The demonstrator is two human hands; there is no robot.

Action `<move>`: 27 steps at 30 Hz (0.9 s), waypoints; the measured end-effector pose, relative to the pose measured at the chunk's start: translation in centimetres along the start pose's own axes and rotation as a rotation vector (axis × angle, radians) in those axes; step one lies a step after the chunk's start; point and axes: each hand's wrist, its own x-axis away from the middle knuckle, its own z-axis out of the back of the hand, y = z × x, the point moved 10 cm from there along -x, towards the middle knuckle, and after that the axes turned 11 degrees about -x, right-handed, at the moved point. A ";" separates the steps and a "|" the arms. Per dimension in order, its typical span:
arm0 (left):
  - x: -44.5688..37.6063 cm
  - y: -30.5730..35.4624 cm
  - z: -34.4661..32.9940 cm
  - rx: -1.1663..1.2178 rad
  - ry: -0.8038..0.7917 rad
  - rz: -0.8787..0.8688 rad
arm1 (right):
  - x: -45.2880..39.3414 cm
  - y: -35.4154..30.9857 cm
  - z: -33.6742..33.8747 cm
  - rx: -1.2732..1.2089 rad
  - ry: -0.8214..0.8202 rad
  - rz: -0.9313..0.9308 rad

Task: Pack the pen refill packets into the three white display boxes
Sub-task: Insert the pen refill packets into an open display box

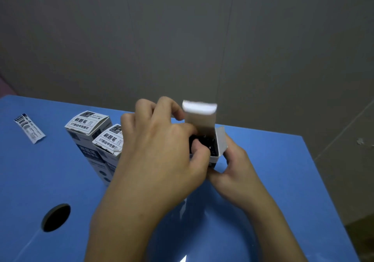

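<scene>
Two bare hands work on one white box [219,146] above the blue surface [60,170]. The box stands upright and its top is open. Its lid flap [199,113] points up at the far side, and a smaller side flap [221,140] stands out to the right. Inside the opening, dark contents are visible, but they are too blurred to tell what they are exactly.

The left hand [162,150] comes from the left and covers the near left side of this box. Its fingers are curled, the thumb [199,152] presses at the opening, and the upper fingers reach to the lid flap. It holds the box. The right hand [236,166] holds the same box from the right and from below, with the fingers curled around its lower part.

Two more white boxes stand upright on the surface, to the left of the hands. The far box [87,128] and the near box [109,142] are closed on top, with printed labels, and they touch each other. The left hand hides part of the near one.

One flat printed packet [29,128] lies alone on the surface at the far left, well apart from the boxes. A round dark hole [56,217] is in the surface near the front left.
</scene>
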 end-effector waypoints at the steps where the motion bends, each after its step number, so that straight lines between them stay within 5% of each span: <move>1: 0.1 0.0 -0.3 -0.023 -0.025 0.003 | 0.0 0.0 -0.1 -0.001 -0.002 -0.001; 6: 0.3 -0.1 -0.4 -0.040 -0.046 0.004 | -0.2 -0.4 -0.5 0.047 0.003 0.007; 19: -0.1 -0.5 3.4 0.230 0.216 -0.064 | 0.0 0.8 0.7 0.040 0.026 -0.056; 27: 0.0 0.5 0.7 0.067 0.072 -0.124 | 0.1 0.5 0.6 0.022 0.022 -0.038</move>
